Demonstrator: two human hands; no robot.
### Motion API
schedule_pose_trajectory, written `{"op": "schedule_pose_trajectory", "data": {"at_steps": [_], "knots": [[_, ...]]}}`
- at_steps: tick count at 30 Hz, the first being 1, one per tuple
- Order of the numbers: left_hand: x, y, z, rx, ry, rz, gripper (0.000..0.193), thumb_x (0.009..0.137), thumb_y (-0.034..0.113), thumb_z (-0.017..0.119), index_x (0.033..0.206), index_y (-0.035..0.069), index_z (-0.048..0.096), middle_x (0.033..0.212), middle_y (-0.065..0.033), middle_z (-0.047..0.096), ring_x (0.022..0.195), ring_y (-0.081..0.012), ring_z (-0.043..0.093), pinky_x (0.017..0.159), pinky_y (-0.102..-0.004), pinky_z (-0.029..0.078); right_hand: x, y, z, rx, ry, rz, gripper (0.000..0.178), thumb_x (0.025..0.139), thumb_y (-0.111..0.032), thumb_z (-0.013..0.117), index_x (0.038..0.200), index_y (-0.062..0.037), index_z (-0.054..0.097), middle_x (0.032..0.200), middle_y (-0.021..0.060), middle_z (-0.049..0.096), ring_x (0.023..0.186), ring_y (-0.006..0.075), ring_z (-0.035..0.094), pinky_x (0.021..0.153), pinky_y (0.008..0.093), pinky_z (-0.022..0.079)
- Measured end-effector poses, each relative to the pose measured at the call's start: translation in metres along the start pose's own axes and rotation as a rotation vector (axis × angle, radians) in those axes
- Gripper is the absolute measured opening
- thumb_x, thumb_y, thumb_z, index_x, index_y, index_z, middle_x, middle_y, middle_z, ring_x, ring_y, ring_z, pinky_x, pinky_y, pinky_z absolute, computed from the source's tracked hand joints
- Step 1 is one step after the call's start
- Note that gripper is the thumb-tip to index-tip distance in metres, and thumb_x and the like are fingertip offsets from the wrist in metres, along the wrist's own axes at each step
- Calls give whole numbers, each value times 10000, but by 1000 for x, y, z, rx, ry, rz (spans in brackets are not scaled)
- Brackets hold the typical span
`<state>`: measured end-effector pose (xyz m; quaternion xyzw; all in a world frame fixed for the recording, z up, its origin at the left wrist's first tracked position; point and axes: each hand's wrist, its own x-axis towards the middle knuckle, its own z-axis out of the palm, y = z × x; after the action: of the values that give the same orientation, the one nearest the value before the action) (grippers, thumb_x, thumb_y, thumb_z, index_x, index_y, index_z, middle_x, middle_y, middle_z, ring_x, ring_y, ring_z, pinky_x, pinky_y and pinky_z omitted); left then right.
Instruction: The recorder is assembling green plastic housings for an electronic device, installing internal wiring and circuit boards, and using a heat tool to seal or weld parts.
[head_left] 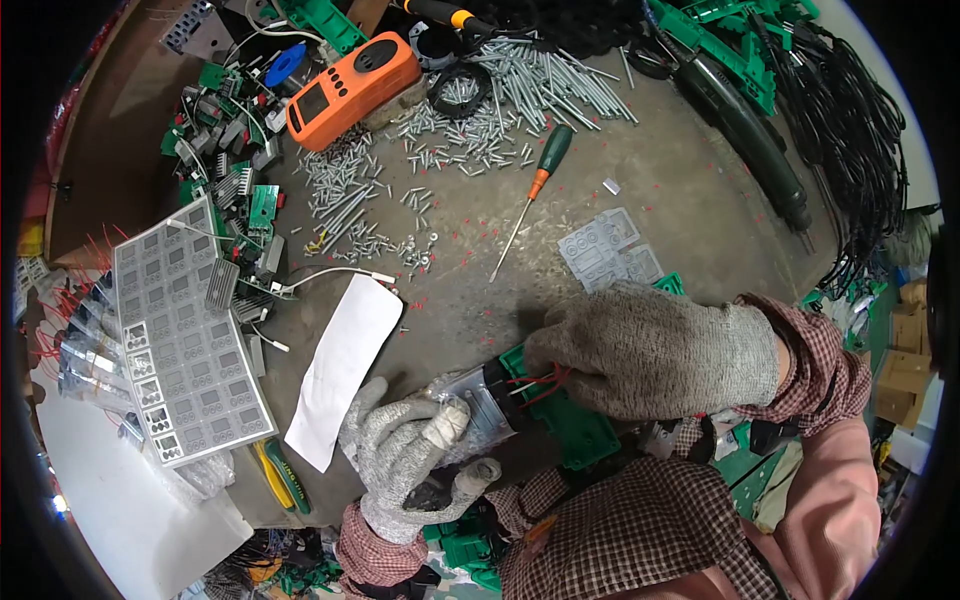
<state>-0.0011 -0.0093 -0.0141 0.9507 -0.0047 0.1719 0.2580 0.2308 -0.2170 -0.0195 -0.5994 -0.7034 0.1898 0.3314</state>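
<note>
My left hand [408,450], in a grey knit glove with white tape round one finger, has its fingers apart. It rests against a clear plastic-wrapped part [480,408] with a black end. Red and white wires [541,381] run from that end toward my right hand [650,350], also gloved. Its fingers are curled together at the red wires, over a green plastic housing [582,432]; the fingertips are partly hidden. Close to my left hand lies a white paper strip [345,370]. Beyond my right hand are grey printed panel stickers [610,248].
A green-handled screwdriver [540,185] lies mid-table, below heaps of screws [350,190]. Behind stands an orange meter [355,90]. Circuit boards [262,208] and a sticker sheet [190,340] are at left, with pliers [283,478]. A dark power screwdriver [745,145] and black cables [850,130] fill the right.
</note>
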Motion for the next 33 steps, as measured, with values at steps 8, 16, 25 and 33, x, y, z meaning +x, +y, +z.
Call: {"op": "schedule_pose_trajectory", "data": {"at_steps": [8,16,25,33], "knots": [[2,1,3,9,19,-1,529,858,453,789,1252,117,683,821,-18,677,903,-264,675,1115,-571,383,0,-4,-5,-64,-28,10,283,877,-103,668,1138,6,676,1222,231,649,1129,409,643,960,487,556],[-1,1,-1,8,-29,0,554,909,443,744,1338,114,627,907,-64,701,904,-313,680,1110,-614,373,4,11,1,15,158,-210,354,919,-121,644,1252,-6,614,1166,214,635,1067,388,646,880,467,559],[1,3,-3,5,-56,-8,569,904,443,742,1351,111,622,948,-79,716,940,-314,676,1121,-605,359,-6,7,1,-44,41,-6,339,951,-129,623,1275,-32,611,1169,186,636,1093,374,638,915,473,544],[0,2,-1,3,15,-23,563,706,379,877,1187,122,738,773,9,651,936,-218,659,1099,-533,398,8,1,-9,170,-46,104,334,953,-130,614,1260,2,606,1198,191,632,1133,375,630,958,468,534]]}}
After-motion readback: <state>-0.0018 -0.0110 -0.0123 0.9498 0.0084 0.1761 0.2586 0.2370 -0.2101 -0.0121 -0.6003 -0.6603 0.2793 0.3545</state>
